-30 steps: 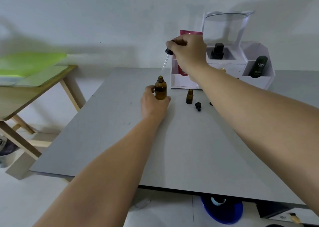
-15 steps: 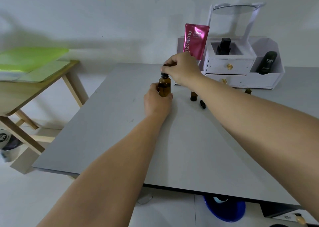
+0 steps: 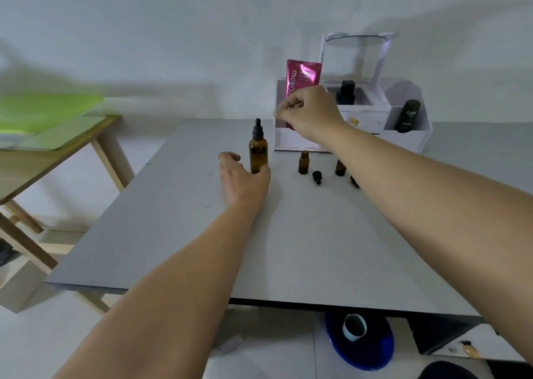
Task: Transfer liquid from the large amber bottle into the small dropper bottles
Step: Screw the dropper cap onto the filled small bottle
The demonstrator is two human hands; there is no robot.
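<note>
On the desk (image 3: 288, 249), far half: big amber bottle (image 3: 258, 152) upright, dropper cap on. Left hand (image 3: 242, 178) loosely open beside it, thumb at its base, fingers off the glass. Right hand (image 3: 310, 113) raised, fingers curled, nothing visible in it. Small bottle (image 3: 303, 163) stands uncapped further right, cap (image 3: 317, 176) lying just beside.

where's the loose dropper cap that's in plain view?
Head view: dropper cap lies on the grey table, between left small bottle and right small bottle, slightly nearer; right of the large amber bottle.
</note>
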